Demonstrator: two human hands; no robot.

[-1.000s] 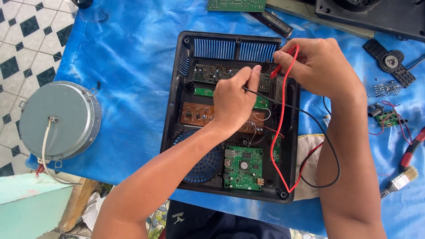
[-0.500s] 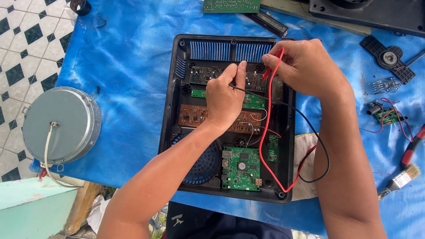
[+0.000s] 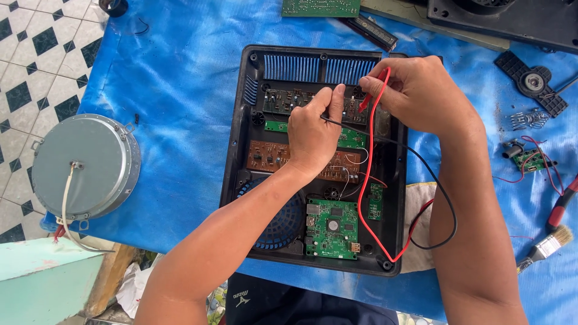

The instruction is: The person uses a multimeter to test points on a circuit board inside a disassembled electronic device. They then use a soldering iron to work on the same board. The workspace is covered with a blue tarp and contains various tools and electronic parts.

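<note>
While both hands are working over the open black casing [image 3: 238,150], the left hand [image 3: 313,135] is pinching a black probe [image 3: 330,118] against the dark upper circuit board [image 3: 283,101], its tip hidden under the fingers. The right hand [image 3: 421,96] is closing around a red probe [image 3: 365,103], covering the casing's upper right corner.

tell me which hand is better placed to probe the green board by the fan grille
Left, I'd say: the left hand with its black probe sits nearer the green board; the right hand is up by the vents.
</note>
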